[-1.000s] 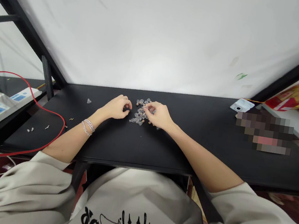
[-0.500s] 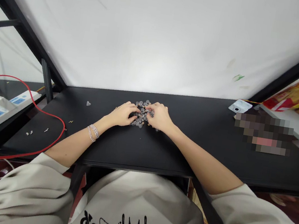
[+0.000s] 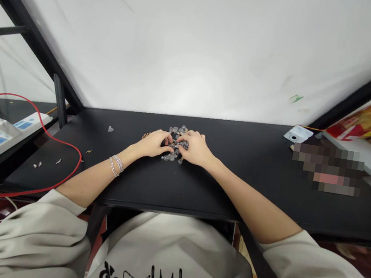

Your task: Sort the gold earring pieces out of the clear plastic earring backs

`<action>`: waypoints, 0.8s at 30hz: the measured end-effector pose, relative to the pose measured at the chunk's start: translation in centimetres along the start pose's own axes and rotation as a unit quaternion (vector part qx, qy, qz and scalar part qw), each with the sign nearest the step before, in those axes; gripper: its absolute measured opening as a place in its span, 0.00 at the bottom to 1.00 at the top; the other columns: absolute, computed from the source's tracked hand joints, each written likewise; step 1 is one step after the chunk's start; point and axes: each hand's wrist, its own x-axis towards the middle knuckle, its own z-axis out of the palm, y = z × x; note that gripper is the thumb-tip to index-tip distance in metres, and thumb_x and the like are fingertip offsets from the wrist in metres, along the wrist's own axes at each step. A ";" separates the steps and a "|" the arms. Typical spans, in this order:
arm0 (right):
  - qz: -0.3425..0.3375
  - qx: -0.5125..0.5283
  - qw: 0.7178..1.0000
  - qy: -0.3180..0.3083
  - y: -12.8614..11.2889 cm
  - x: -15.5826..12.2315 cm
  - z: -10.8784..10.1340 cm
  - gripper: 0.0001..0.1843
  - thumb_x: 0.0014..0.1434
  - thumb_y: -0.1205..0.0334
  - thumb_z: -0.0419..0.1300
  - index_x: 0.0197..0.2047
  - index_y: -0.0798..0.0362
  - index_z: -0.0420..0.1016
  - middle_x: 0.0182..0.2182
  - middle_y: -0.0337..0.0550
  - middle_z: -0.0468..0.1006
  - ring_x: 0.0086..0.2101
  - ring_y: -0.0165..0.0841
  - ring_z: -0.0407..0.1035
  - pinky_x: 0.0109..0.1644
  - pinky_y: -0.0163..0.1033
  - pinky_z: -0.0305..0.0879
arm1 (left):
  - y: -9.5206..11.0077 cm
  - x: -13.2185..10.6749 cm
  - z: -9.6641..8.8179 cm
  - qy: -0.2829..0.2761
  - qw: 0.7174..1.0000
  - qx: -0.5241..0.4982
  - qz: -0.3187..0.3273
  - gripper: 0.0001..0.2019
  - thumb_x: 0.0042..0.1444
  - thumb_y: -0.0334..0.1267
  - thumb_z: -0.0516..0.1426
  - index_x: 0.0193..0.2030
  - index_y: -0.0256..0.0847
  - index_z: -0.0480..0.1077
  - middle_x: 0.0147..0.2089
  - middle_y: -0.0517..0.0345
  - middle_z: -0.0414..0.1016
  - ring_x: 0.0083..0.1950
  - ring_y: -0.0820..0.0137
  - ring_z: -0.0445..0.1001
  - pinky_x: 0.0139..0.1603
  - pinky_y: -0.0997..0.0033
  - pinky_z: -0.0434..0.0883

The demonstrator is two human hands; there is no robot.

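A small heap of clear glassy pieces [image 3: 178, 134] lies on the black table [image 3: 234, 184] in front of me. My left hand [image 3: 154, 143], with silver bracelets on the wrist, rests at the heap's left side, fingers curled and pinched together over the pieces. My right hand [image 3: 196, 147] sits at the heap's right side, its fingers also bent and pinched among the pieces. The fingertips of both hands nearly meet over the heap. What each pinch holds is too small to make out.
One stray clear piece [image 3: 110, 129] lies to the left. A red cable [image 3: 65, 139] loops over the table's left end by a white power strip [image 3: 3, 136]. Small bits [image 3: 38, 164] lie near it. A white device [image 3: 298, 134] and a yellow-red bag [image 3: 368, 118] are at the right.
My left hand has slid right into the heap, and both hands have drawn together over it. The pieces look slightly pulled toward me.
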 end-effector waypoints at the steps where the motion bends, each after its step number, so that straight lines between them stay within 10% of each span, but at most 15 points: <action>1: 0.001 0.000 1.000 0.000 0.0 0.0 0.0 0.13 0.61 0.63 0.57 0.46 0.51 0.80 0.50 0.51 0.74 0.51 0.45 0.65 0.58 0.52 0.55 | -0.1 0.0 0.0 0.000 1.000 0.003 0.004 0.15 0.57 0.47 0.63 0.44 0.38 0.73 0.35 0.55 0.75 0.40 0.64 0.71 0.48 0.62 0.69; 6: -0.003 0.002 1.000 0.010 -0.2 -0.1 -0.1 0.14 0.62 0.63 0.54 0.46 0.51 0.80 0.48 0.50 0.75 0.49 0.43 0.66 0.56 0.51 0.55 | -0.2 -0.1 -0.2 0.027 0.999 0.023 0.023 0.14 0.62 0.43 0.58 0.51 0.41 0.76 0.37 0.54 0.73 0.42 0.64 0.71 0.48 0.62 0.69; 24: -0.057 0.056 0.997 0.024 -0.4 -0.2 0.1 0.13 0.64 0.54 0.57 0.44 0.49 0.79 0.44 0.47 0.76 0.47 0.40 0.67 0.53 0.46 0.54 | 0.9 0.0 1.0 0.156 0.954 -0.247 -0.072 0.21 0.49 0.54 0.66 0.27 0.39 0.66 0.28 0.59 0.74 0.28 0.73 0.69 0.31 0.71 0.67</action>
